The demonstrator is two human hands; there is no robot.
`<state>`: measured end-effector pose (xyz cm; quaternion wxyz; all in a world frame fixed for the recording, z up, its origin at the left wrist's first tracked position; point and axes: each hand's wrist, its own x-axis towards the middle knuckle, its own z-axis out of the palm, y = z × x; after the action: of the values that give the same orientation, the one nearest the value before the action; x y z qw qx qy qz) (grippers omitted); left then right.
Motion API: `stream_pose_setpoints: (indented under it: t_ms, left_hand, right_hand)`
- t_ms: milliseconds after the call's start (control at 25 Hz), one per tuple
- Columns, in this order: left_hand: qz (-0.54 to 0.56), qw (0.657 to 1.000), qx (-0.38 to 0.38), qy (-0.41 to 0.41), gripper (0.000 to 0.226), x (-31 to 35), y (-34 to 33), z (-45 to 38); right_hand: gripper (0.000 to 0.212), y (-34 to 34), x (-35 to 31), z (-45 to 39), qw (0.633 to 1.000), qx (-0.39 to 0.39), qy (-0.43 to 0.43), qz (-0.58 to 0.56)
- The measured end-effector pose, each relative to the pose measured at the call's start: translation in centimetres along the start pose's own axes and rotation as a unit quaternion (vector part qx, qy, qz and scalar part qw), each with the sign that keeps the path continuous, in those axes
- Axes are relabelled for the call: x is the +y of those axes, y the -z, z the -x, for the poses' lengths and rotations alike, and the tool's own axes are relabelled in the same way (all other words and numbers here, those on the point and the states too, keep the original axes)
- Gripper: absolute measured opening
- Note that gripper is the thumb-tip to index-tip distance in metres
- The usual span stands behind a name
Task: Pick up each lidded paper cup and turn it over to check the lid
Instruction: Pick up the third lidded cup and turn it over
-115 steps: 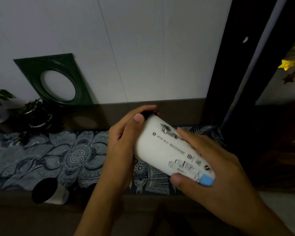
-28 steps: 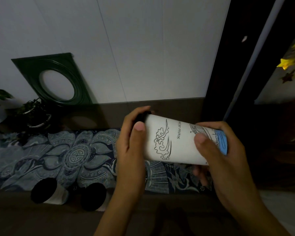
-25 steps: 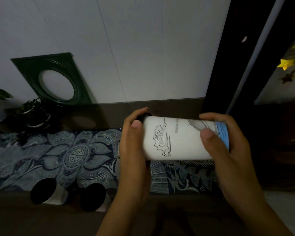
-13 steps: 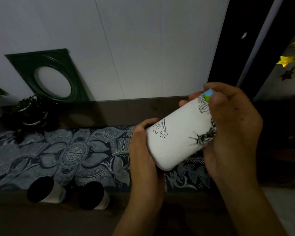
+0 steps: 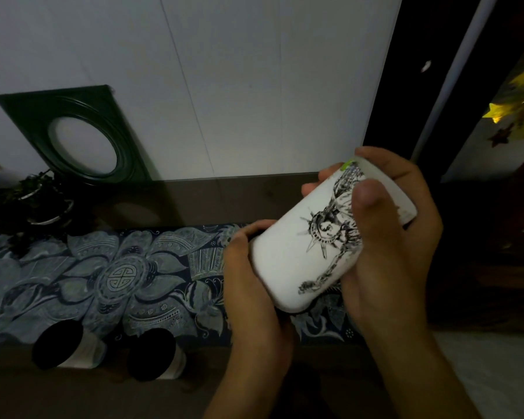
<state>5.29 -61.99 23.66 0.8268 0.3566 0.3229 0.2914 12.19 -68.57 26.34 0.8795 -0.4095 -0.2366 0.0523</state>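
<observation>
Your work surface [image 5: 224,201] is a dark brown ledge running along the foot of the white wall. A blue-grey cloth [image 5: 118,276] printed with large flowers and a round central emblem covers its middle strip. At your near left, two black-lidded paper cups [image 5: 58,347] [image 5: 152,355] lie on their sides just beside each other, lids facing you. Far left, small potted plants [image 5: 40,198] stand. A dark green frame [image 5: 82,137] with a round opening leans against the wall.

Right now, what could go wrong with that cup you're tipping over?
The cup is tilted lid-down between both hands; if the lid is loose, it might pop off. The left hand covers the lid end, so a gap could go unseen. A slip could drop it near the two cups below.
</observation>
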Motion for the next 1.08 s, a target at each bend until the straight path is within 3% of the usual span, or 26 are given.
stream_pose_setpoints:
  t_ms: [160,240,280,400,480,560,640,720,760,840,960,1080]
  left_hand:
    - [-0.038,0.995,-0.005,-0.092,0.032,-1.0,-0.2,-0.2]
    - [-0.025,0.994,-0.028,-0.107,0.043,-1.4,-0.1,0.0]
    - [-0.005,0.996,-0.030,-0.087,0.047,-1.3,-0.2,0.1]
    - [0.014,0.993,-0.089,0.073,0.057,-0.2,-0.3,0.4]
    - [-0.005,0.985,-0.112,0.127,0.067,0.5,-0.4,0.3]
    - [0.000,0.991,-0.096,0.092,0.066,0.4,-0.8,0.1]
    - [-0.002,0.999,-0.047,-0.009,0.055,-0.5,-0.9,-0.2]
    - [-0.023,0.994,-0.026,-0.105,0.045,-1.4,-0.8,-0.4]
    - [-0.021,0.994,-0.026,-0.106,0.043,-1.4,-0.8,-0.4]
    - [-0.007,0.999,-0.049,-0.017,0.047,-0.8,-0.4,-0.4]
    - [-0.042,0.977,-0.148,0.145,0.059,1.0,0.2,-0.8]
    - [-0.061,0.975,-0.147,0.157,0.059,1.5,-0.1,-0.8]
  right_hand:
    - [0.064,0.1,0.3,-0.3,0.995,0.097,-0.004,0.001]
    - [0.075,0.2,0.0,-0.5,0.997,0.072,0.005,-0.014]
    - [0.080,0.4,-0.3,-0.6,0.999,0.031,0.006,-0.021]
    - [0.086,1.2,-0.5,-0.9,0.993,-0.110,-0.016,0.038]
    - [0.082,1.5,-0.1,-0.7,0.991,-0.117,-0.018,0.069]
    - [0.083,1.1,0.2,-0.3,0.998,-0.047,-0.023,0.033]
    - [0.094,0.6,0.6,0.2,0.998,0.026,-0.047,-0.032]
    - [0.096,0.7,0.9,0.6,0.995,0.063,-0.060,-0.046]
    - [0.091,0.9,1.0,0.6,0.995,0.064,-0.062,-0.039]
    - [0.078,1.6,0.6,0.1,0.998,0.017,-0.060,-0.009]
    - [0.076,2.6,-0.4,-0.9,0.990,-0.134,-0.045,0.025]
    - [0.071,2.4,-0.6,-0.9,0.989,-0.141,-0.035,0.022]
